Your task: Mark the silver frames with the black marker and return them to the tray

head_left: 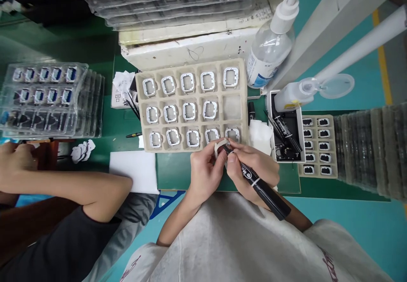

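My left hand (205, 169) pinches a small white square frame (220, 146) just in front of the beige tray. My right hand (254, 167) grips a black marker (259, 184), and its tip touches the frame. The beige tray (244, 104) holds several like white frames in its pockets; one pocket in the middle row at the right is bare.
A co-worker's arm (63, 186) reaches in at the left near clear trays (47, 97) of blue parts. A pump bottle (270, 48), a small squeeze bottle (299, 93), a box of markers (286, 133) and a tray of black parts (318, 146) stand to the right. Stacked trays lie behind.
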Demonstrator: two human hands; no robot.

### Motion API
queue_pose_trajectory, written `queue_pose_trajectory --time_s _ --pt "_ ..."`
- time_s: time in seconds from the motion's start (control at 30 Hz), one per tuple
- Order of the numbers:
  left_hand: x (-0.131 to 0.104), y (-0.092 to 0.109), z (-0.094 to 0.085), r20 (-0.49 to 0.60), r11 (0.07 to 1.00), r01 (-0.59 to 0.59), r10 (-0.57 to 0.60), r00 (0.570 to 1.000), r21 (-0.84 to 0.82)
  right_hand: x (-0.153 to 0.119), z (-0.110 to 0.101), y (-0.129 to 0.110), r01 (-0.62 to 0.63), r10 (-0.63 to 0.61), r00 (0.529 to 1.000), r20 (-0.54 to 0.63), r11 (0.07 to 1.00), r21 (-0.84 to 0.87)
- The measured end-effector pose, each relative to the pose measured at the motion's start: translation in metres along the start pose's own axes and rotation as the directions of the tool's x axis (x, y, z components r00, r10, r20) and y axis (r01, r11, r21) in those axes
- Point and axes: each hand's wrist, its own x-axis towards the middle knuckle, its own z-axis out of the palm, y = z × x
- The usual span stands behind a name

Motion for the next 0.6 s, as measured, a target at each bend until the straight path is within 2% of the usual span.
queue_pose_trajectory --time_s 0.17,0.23,0.3,0.4,0.6 --pt "0.0005 -0.0021 -0.0011 0.014 0.999 -0.029 0.028 0.999 0.026 -0.0013 0.0032 0.0002 -0.016 0.018 0.998 -0.061 1.000 0.021" --pt "0.0006 -0.0028 -0.0017 0.020 0.999 -0.031 0.030 0.999 0.025 -0.0005 0.0036 0.0000 -0.031 0.032 0.998 -0.061 0.999 0.011" --pt "0.0012 -0.0032 -0.0016 0.027 1.000 -0.014 0.014 1.000 0.001 0.0004 0.0037 0.0002 0.005 -0.005 0.999 -0.049 1.000 -0.002" --pt "0.0038 -0.0024 -0.0001 0.047 0.994 0.048 -0.044 0.998 -0.099 0.0004 0.0039 0.0006 0.043 -0.042 0.998 -0.053 0.999 0.009" --pt "0.0093 0.0017 0.0027 0.091 0.926 0.189 -0.168 0.982 -0.325 -0.0031 0.0032 -0.0012 -0.040 0.041 0.998 -0.044 0.999 0.032"
